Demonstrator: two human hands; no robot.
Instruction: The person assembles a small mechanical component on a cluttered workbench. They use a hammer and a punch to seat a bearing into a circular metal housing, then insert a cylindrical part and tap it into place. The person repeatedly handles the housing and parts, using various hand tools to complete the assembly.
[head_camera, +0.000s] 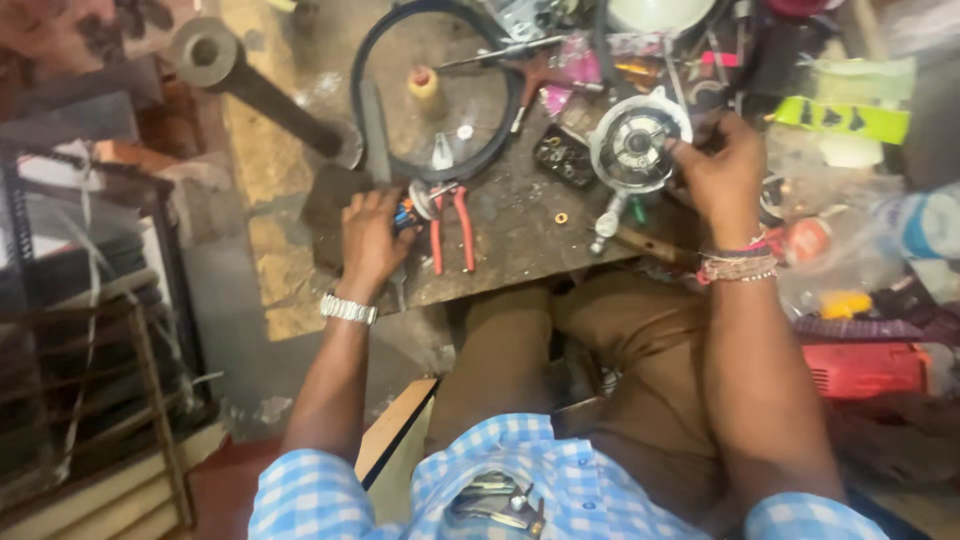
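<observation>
The bench (520, 225) was a dark, stained slab crowded with tools and scraps, set in a cramped workshop with a dusty floor. Far left stood a metal rack (90, 330), and above it a heavy pipe (255, 85) lay slanting across the ground. On the bench a black belt (365, 90) made a loop, with a yellow spool (424, 84) standing inside it.

The left hand (372, 240), a steel watch (348, 309) on its wrist, rested at the bench's near edge. Its fingers were curled around something small with blue and orange on it; I could not tell what it was. Just beside the hand lay red-handled pliers (450, 222), handles pointing toward the person.

Between the arms showed brown trousers (600, 360) and, lower, a blue checked shirt (520, 480).

Further right, the right hand (722, 170), with beaded bands (738, 266) on its wrist, gripped the right rim of a round metal motor housing (638, 142), which sat upright-faced on the bench, its coils visible inside. A bolt (607, 222) lay just below it. At the far right were a plastic bag (850, 250) and a red tool case (865, 368).
</observation>
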